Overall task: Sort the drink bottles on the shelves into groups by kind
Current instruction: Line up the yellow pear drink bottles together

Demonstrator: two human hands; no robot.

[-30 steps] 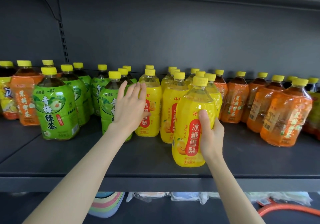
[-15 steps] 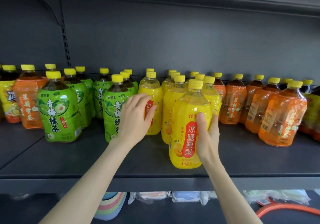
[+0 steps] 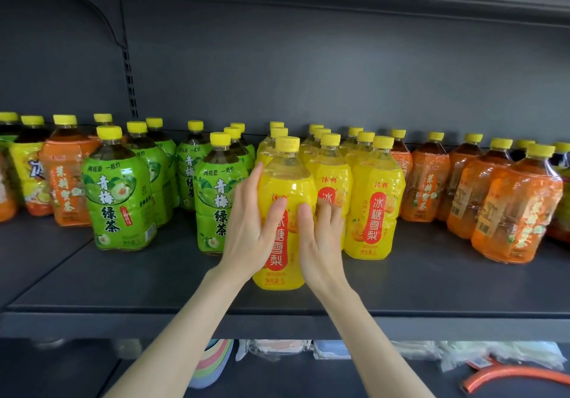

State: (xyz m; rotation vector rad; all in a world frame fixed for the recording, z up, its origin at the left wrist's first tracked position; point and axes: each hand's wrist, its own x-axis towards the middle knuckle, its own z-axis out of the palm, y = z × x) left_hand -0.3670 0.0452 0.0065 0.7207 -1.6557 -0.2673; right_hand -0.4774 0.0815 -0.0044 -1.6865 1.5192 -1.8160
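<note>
Head view: we now have both hands on one yellow pear-drink bottle [image 3: 285,212], which stands upright at the front of the shelf [image 3: 431,289].

A second ago only the right hand [image 3: 320,234] gripped it, and the left hand [image 3: 249,225] lay flat on the bottles behind. Now the left hand clasps the bottle's left side, thumb across the label. The right hand wraps its right side, fingers tucked between it and the next yellow bottle [image 3: 374,197].

The bottle has slid left and sits just beside the green plum tea bottle [image 3: 216,209], in front of the yellow group.

We judge the yellow block nearly squared up. The orange jasmine tea bottle [image 3: 66,188] at far left is well apart from the orange group [image 3: 518,206] on the right, so it's unsorted.
</note>
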